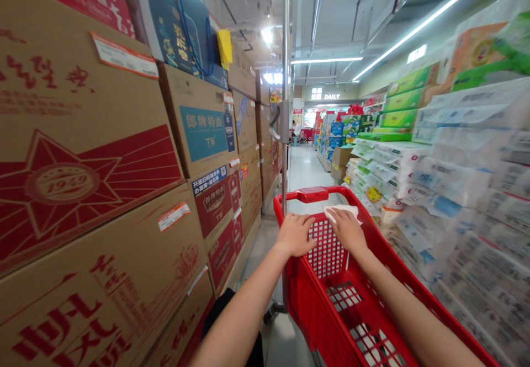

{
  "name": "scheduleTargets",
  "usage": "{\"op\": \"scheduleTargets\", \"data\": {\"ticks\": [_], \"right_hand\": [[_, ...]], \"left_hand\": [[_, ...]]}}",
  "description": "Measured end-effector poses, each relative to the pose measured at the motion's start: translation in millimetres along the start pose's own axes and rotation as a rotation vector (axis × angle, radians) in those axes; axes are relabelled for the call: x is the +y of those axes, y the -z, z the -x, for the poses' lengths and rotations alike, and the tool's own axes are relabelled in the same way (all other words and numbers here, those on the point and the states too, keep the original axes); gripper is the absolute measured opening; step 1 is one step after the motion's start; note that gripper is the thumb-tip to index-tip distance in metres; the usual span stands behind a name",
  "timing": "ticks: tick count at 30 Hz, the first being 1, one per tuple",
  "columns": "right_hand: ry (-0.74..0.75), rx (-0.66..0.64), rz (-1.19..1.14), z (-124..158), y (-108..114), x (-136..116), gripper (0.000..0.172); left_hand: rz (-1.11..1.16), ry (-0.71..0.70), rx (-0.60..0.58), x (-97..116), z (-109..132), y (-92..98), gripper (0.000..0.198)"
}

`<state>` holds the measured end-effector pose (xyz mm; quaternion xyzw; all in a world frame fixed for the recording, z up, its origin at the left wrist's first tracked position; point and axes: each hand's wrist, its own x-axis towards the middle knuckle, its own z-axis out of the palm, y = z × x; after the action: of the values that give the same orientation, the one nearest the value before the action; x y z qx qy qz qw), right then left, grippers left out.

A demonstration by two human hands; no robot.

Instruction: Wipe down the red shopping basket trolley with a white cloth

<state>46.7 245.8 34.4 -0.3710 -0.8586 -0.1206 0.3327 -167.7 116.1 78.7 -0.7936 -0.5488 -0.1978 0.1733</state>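
A red plastic shopping cart [298, 295] with latticed walls stands before me, its visible basket floor bare. My left hand [295, 234] grips the top edge at the cart's upper left corner, thumb on the inner side and fingers over the rim. At the far end, a crumpled white cloth or tissue [353, 211] lies under my right hand [346, 228], which presses it against the rim with bent fingers. Just beyond both hands is the cart's raised red handle bar [313, 193]. A metal pole [285, 80] rises by the left corner.
Stacked cardboard cartons [83, 135] wall the left side closely. Packs of tissue paper [447, 174] are piled along the right. A pale tiled aisle [304, 163] runs ahead toward more displays, with a brown box [340, 157] beside it.
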Motion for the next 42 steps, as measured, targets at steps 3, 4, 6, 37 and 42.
{"op": "scheduleTargets", "data": {"ticks": [3,4,6,37,42], "right_hand": [[0.034,-0.004,0.028,1.8,0.7,-27.8,0.051],[0.053,-0.013,0.031,1.4,2.2,-34.4,0.051],[0.082,-0.038,0.01,-0.7,6.4,-40.1,0.047],[-0.477,0.375,-0.382,-59.7,-26.4,-31.4,0.041],[-0.387,0.316,-0.444,-60.2,-31.1,-39.4,0.033]], "left_hand": [[-0.004,0.021,0.004,5.4,2.6,-0.9,0.059],[-0.004,0.027,-0.001,7.1,4.2,-1.4,0.061],[-0.008,0.045,-0.017,10.7,7.9,-2.6,0.067],[-0.048,0.36,0.037,13.1,-25.1,-10.7,0.081],[-0.05,0.371,0.004,15.7,-24.8,-7.8,0.082]]}}
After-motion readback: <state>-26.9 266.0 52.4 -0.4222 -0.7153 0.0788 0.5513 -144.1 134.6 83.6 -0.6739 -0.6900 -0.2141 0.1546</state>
